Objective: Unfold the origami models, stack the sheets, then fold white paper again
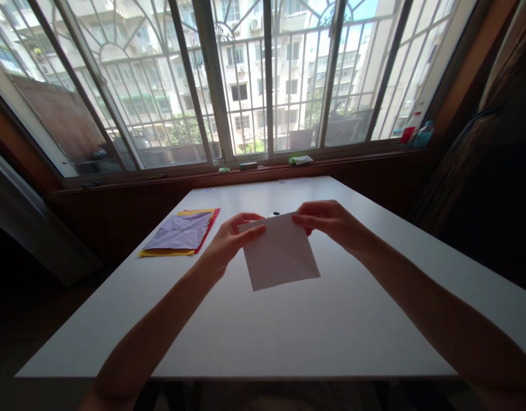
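Both hands pinch 1 white paper sheet [280,254] by its top edge above the white table [288,331]: left hand [231,240] at the left corner, right hand [329,222] at the right, fingers closed on it. A stack of seemingly 3 coloured papers [181,233] lies well to the left.

Home room: white table [331,331] at barred bay window [254,80], apartment blocks [288,51] outside, wood-panelled walls.
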The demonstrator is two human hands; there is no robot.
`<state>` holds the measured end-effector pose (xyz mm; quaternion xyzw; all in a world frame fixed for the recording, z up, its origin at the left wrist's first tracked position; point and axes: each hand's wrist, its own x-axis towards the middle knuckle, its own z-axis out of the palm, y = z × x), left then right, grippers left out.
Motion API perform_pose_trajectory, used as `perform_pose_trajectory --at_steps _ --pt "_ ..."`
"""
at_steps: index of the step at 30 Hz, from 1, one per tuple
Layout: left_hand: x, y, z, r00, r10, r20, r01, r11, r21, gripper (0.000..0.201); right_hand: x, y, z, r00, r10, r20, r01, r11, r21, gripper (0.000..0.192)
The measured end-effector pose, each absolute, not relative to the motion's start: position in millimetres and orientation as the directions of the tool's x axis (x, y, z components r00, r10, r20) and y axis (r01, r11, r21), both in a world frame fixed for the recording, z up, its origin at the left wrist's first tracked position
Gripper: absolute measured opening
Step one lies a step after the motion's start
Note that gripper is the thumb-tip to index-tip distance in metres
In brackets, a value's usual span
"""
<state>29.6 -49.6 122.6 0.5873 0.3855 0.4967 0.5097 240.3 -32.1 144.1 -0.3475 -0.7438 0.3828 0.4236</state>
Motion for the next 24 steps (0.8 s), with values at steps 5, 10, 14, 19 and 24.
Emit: perform_pose_trajectory --at_steps 5,10,14,19,24 --pt "32.0 -47.3 117.4 0.238 0.946 0.222 0.105 -0.252 0.962 0.023 237.1 -31.8 136.2 -0.418 0.831 0.366 0.238 0.489 -0.839 0.032" --pt "29.6 -40.5 109.2 0.416 0.889 0.191 0.238 -0.309 0.921 0.024 234.8 -33.4 131.0 -0.427 0.806 0.409 0.384 0.571 -0.726 0.031" --pt "31.3 -38.1 106.5 0.435 0.89 0.138 0.26 -0.271 0.927 0.025 235.1 -30.3 130.6 -0.438 0.818 0.372 0.366 0.541 -0.757 0.033" --pt "28.7 -30.9 108.0 0.128 0.957 0.261 0.069 -0.271 0.96 0.03 241.9 -17.8 130.1 -0.497 0.836 0.232 0.314 0.422 -0.85 0.037" --pt "22.7 -23.5 107.3 0.063 0.964 0.259 -0.012 -0.258 0.966 0.032 246.4 -6.8 127.2 -0.422 0.864 0.274 0.257 0.404 -0.878 0.031"
